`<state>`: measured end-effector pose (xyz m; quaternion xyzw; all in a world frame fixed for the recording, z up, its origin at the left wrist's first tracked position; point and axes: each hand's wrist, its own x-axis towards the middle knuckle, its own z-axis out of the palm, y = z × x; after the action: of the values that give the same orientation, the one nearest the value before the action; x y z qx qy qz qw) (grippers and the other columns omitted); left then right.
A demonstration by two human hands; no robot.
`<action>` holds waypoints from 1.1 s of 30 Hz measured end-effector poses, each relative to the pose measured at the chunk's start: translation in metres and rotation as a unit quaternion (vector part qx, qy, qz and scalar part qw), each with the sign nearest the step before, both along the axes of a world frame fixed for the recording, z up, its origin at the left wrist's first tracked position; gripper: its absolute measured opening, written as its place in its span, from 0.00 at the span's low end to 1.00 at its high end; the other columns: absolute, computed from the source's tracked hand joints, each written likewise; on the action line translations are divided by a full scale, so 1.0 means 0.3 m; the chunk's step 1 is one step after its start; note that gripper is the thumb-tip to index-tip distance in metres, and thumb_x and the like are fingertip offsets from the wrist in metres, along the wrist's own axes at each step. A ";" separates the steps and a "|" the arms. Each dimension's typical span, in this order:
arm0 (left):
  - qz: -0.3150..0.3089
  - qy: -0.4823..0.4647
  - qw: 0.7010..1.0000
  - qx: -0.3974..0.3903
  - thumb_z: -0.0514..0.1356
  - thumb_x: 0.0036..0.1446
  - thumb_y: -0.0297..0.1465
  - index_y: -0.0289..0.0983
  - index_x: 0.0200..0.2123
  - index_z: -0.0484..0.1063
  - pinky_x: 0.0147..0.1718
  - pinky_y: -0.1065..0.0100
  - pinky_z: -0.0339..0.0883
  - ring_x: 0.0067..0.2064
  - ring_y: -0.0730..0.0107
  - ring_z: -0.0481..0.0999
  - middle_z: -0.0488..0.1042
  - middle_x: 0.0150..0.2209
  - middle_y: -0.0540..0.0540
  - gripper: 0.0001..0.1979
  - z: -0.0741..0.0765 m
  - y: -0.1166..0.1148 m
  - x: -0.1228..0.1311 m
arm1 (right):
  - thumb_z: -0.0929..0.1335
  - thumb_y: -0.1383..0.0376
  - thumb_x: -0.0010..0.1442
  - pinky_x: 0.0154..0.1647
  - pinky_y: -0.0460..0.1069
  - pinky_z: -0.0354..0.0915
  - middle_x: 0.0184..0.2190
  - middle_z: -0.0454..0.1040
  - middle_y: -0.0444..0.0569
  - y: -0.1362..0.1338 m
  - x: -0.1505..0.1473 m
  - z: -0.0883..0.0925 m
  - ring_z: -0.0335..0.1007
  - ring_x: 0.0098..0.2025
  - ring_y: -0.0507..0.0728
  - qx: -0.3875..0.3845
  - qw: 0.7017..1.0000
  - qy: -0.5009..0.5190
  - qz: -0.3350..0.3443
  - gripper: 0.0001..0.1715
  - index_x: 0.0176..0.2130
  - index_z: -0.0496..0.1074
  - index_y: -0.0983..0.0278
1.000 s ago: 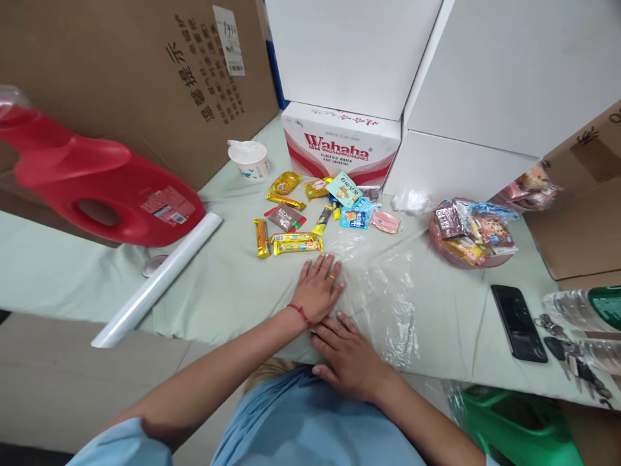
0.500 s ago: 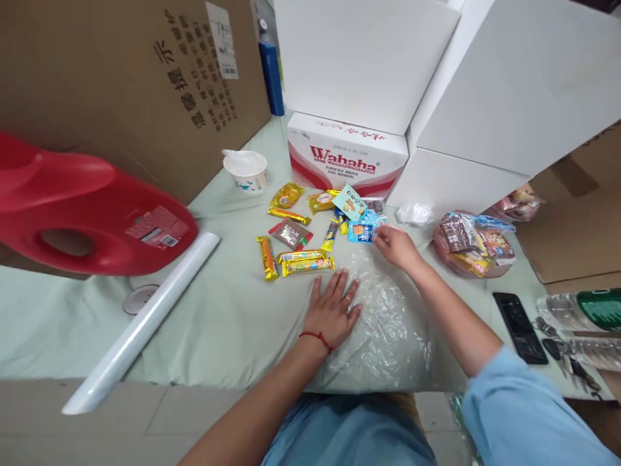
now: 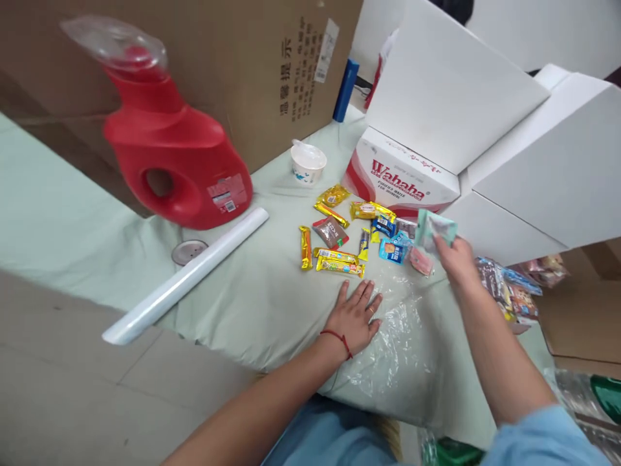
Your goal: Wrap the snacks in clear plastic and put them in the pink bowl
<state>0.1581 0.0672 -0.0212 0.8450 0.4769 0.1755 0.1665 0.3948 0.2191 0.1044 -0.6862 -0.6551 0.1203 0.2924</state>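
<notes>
My right hand (image 3: 455,259) grips a pale green snack packet (image 3: 436,230), lifted above the table in front of the white boxes. Flat on the table, fingers spread, my left hand (image 3: 356,317) lies at the edge of a clear plastic bag (image 3: 395,346). Beyond it are yellow-wrapped snack bars (image 3: 339,264), a brown packet (image 3: 330,232) and an upright-lying yellow and dark bar (image 3: 364,244). A blue packet (image 3: 392,250) and a pink packet (image 3: 421,261) rest just left of my right hand.
A Wahaha carton (image 3: 400,175) stands at the back with white boxes (image 3: 543,162) beside it. On the left are a red jug (image 3: 189,155), a white roll (image 3: 194,275) and a paper bowl (image 3: 308,165). More snacks (image 3: 517,294) sit at the right.
My right hand has picked up the pale green packet from the pile and moved it right. The left hand stays flat on the table. The view has turned.
</notes>
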 end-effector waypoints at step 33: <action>0.004 0.118 0.993 -0.008 0.48 0.70 0.43 0.46 0.73 0.50 0.69 0.33 0.25 0.74 0.53 0.52 0.51 0.74 0.41 0.31 0.045 -0.033 -0.070 | 0.65 0.56 0.67 0.55 0.57 0.71 0.51 0.78 0.53 -0.568 0.151 -0.120 0.75 0.52 0.63 -0.062 0.986 0.122 0.098 0.24 0.59 0.73 0.61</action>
<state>0.1371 0.0574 -0.0078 0.8566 0.4977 0.0716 0.1158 0.4401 0.0487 0.0685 -0.6155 -0.6702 0.2713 0.3137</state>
